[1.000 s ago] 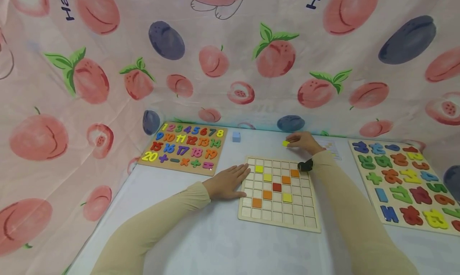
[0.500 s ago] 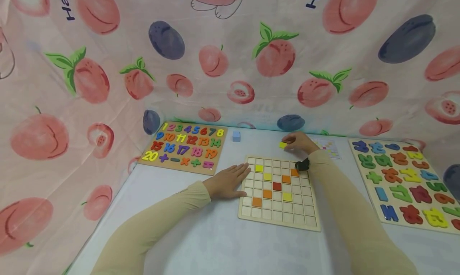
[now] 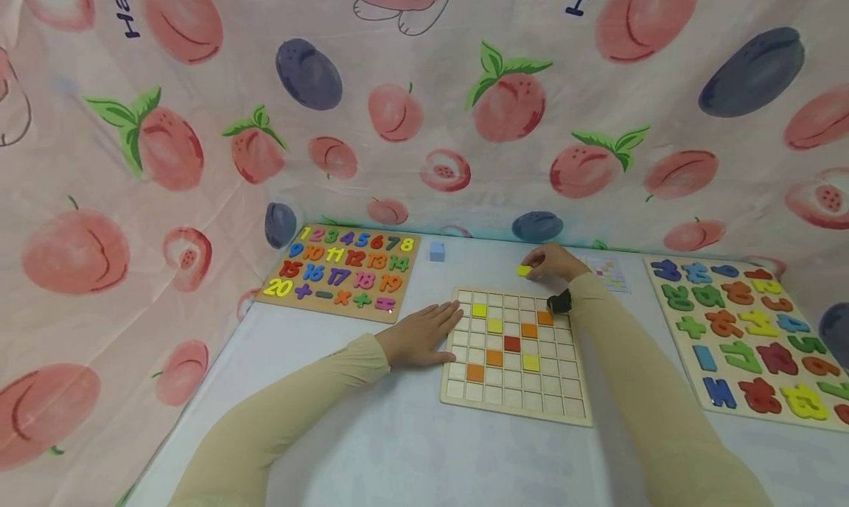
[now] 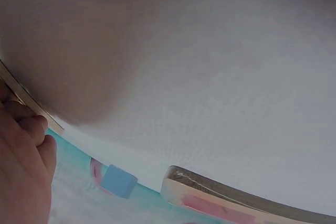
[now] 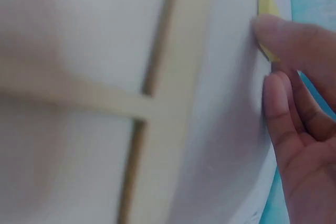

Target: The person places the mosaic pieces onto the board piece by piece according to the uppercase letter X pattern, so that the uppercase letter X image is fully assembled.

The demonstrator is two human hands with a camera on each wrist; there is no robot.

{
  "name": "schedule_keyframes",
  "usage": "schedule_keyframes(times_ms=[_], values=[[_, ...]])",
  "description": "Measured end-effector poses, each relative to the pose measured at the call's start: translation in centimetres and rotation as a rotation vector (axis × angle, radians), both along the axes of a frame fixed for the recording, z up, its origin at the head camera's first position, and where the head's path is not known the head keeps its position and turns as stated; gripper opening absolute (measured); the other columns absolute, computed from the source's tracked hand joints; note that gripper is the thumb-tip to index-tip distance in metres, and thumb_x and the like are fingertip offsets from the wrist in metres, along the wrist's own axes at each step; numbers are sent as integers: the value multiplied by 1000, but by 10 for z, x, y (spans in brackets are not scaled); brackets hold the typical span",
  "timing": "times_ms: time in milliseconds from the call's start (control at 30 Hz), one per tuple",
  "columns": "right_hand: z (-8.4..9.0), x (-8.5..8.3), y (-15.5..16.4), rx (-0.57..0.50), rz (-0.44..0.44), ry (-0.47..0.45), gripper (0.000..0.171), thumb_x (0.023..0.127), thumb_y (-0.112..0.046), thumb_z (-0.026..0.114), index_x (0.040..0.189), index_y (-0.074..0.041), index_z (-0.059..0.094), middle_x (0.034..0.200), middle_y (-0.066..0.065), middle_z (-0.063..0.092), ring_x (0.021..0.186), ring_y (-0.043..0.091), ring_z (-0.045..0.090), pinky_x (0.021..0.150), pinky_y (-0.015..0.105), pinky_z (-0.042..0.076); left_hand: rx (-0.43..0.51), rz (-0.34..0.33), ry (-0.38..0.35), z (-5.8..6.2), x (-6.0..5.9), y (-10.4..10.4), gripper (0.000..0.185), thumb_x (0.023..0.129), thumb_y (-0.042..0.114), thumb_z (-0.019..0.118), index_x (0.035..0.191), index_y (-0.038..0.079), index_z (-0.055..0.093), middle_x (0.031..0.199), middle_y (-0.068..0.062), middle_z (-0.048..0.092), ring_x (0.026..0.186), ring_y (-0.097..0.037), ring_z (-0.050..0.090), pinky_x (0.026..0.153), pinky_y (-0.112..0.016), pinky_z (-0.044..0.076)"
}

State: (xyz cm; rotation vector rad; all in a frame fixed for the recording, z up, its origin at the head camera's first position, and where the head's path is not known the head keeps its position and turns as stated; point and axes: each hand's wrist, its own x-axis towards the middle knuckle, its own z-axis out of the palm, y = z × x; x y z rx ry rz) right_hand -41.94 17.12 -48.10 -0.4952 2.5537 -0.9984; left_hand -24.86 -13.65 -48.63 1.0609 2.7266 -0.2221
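While left hand [image 3: 419,335] steadies grid board [image 3: 514,400], right hand [image 3: 553,262] pinches yellow tile [image 3: 524,270]

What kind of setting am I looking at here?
Probably a tabletop play or recording booth: peach-print cloth backdrop, a white table, a number puzzle board, and a wooden grid board.

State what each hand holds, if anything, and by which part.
The right hand pinches a small yellow tile by its edge between fingertips. The left hand holds nothing; it rests flat against the grid board's left edge.
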Motion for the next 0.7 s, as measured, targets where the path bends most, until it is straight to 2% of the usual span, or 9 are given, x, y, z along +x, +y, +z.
schedule_keyframes(times_ms=[167,267,400,567,700], values=[[5,1,4,-23,70,-4,32,80,-5,72,109,8,65,109,25,64,95,29,60,85,37,51,3,-6,6,0,0,-1,84,93,64,32,152,10,6,160,-7,4,148,-19,7,120,-32,13],[3,1,5,-19,73,-6,33,81,-6,71,110,7,65,110,25,64,97,29,60,86,38,51,7,-11,11,0,-1,-1,83,93,63,32,152,10,7,160,-7,5,148,-20,7,120,-32,13],[0,0,8,4,68,4,31,82,-7,71,111,4,65,107,21,66,94,24,61,86,38,51,7,-14,14,-1,-1,0,83,93,63,32,152,10,7,160,-7,5,148,-20,7,120,-32,13],[-1,3,13,-25,98,6,29,79,-7,73,105,5,67,93,14,68,79,12,59,76,27,51,5,-6,7,-2,-2,1,83,93,63,32,152,10,6,160,-7,4,148,-19,7,120,-32,12],[1,10,15,-39,131,-6,29,78,-10,75,102,3,68,86,8,68,75,9,58,71,22,50,-3,-6,7,-1,-2,0,83,93,63,32,152,10,6,160,-7,4,148,-19,7,120,-32,13]])
